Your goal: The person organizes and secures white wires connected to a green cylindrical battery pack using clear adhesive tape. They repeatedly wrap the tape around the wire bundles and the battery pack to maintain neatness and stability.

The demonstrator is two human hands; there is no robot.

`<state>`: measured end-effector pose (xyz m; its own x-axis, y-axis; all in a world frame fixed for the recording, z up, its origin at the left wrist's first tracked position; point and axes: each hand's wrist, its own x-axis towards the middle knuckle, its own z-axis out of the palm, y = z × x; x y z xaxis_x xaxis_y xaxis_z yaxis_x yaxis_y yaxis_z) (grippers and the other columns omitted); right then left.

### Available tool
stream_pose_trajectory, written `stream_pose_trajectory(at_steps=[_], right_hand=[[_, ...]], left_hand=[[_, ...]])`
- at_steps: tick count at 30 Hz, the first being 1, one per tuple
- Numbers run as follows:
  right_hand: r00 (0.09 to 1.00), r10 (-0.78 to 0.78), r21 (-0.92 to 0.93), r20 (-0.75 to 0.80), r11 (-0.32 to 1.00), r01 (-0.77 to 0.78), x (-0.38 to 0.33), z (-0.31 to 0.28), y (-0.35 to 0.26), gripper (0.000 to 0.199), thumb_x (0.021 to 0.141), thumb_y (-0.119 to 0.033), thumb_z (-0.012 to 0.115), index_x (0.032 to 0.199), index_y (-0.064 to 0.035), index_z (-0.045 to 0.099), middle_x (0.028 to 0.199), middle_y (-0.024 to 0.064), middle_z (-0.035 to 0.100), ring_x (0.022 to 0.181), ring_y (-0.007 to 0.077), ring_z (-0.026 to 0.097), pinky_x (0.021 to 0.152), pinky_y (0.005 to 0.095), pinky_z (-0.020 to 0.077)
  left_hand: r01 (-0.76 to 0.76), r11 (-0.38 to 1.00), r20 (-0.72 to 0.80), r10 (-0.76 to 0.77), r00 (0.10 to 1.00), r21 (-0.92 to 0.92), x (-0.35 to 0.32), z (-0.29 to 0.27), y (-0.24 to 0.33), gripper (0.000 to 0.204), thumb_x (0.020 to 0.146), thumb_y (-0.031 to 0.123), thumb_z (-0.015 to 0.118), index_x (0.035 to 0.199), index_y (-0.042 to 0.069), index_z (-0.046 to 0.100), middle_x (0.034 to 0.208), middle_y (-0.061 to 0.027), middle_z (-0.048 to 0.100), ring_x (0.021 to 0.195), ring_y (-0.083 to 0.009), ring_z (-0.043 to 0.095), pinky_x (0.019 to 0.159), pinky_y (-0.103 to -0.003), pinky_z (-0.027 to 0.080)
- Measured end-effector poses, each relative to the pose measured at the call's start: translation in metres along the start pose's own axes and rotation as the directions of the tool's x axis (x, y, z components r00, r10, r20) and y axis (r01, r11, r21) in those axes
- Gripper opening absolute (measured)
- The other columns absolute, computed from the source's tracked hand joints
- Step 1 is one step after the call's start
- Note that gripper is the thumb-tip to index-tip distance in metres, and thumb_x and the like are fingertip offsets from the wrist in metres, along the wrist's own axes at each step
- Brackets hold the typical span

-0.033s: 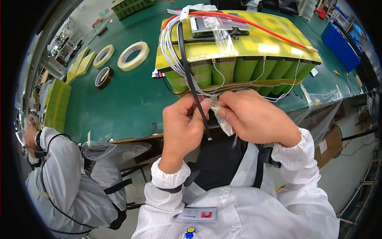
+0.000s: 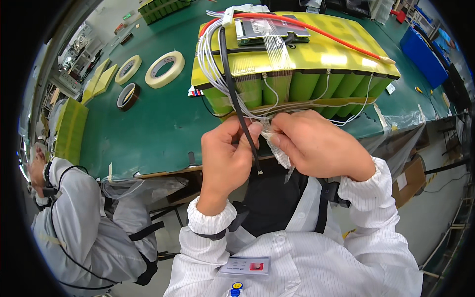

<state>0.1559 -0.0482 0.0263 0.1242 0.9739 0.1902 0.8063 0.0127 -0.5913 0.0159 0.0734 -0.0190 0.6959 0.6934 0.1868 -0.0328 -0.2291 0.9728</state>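
A battery pack (image 2: 304,86) of green cells under a yellow cover stands in front of me on the bench. White wires (image 2: 210,64) hang in a bundle over its left end and run along its lower front edge. My right hand (image 2: 316,143) pinches a crumpled strip of clear, thread-lined tape (image 2: 277,148) below that edge. My left hand (image 2: 227,153) is closed right beside the tape and wires, thumb against forefinger; what lies between these fingertips is hidden. A black cable (image 2: 232,89) hangs down across the left fingers. An orange-red cable (image 2: 316,29) crosses the pack's top.
Two cream tape rolls (image 2: 152,76) and a brown tape roll (image 2: 121,100) lie on the green bench (image 2: 153,128) to the left. A co-worker's white sleeve (image 2: 74,208) is at lower left, near another green pack (image 2: 71,126). A blue box (image 2: 420,57) stands at right.
The loose lower end of the clear tape has shifted slightly. Both hands keep nearly the same place and grip.
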Motion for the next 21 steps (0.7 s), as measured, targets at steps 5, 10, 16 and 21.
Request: stream_pose_trajectory(at_steps=[5,10,16,21], right_hand=[[0.984,-0.135,-0.065,0.115,0.988,0.143,0.006,-0.013,0.006,0.015,0.085,-0.005,0.062,0.083,0.0083,0.056,0.073,0.0277,0.061,0.072,0.0462,0.062,0.066,0.0485,0.0492],[0.951,-0.127,-0.112,0.283,0.980,0.164,0.012,-0.026,0.008,0.015,0.091,-0.010,0.060,0.090,0.0024,0.052,0.072,0.0227,0.059,0.075,0.0455,0.059,0.066,0.0513,0.0449],[0.933,-0.154,-0.092,0.326,0.977,0.194,0.018,-0.035,0.012,0.014,0.091,-0.011,0.061,0.091,0.0013,0.054,0.070,0.0218,0.056,0.074,0.0453,0.057,0.064,0.0492,0.0438],[0.998,0.003,0.058,0.058,0.998,-0.006,-0.001,-0.018,-0.008,0.011,0.086,-0.005,0.059,0.085,0.0058,0.059,0.077,0.0274,0.062,0.079,0.0480,0.061,0.070,0.0513,0.0472]], left_hand=[[0.028,1.000,0.019,-0.027,0.999,-0.011,-0.001,0.001,0.004,0.021,0.094,0.014,0.067,0.081,-0.003,0.065,0.059,0.0009,0.054,0.056,-0.0063,0.044,0.049,-0.026,0.035],[-0.076,0.997,0.030,0.076,0.997,0.023,-0.001,0.001,-0.005,0.023,0.098,0.018,0.065,0.085,0.000,0.061,0.062,0.0011,0.055,0.047,-0.0033,0.042,0.041,-0.021,0.029],[-0.077,0.997,0.036,0.077,0.996,-0.006,0.000,0.003,-0.005,0.024,0.097,0.019,0.066,0.084,0.000,0.062,0.064,0.0004,0.057,0.046,-0.0037,0.043,0.042,-0.021,0.030],[-0.046,0.995,0.026,0.049,0.998,-0.092,-0.002,0.005,-0.004,0.024,0.097,0.019,0.066,0.086,-0.001,0.063,0.065,-0.0007,0.058,0.046,-0.0042,0.045,0.041,-0.020,0.032]])
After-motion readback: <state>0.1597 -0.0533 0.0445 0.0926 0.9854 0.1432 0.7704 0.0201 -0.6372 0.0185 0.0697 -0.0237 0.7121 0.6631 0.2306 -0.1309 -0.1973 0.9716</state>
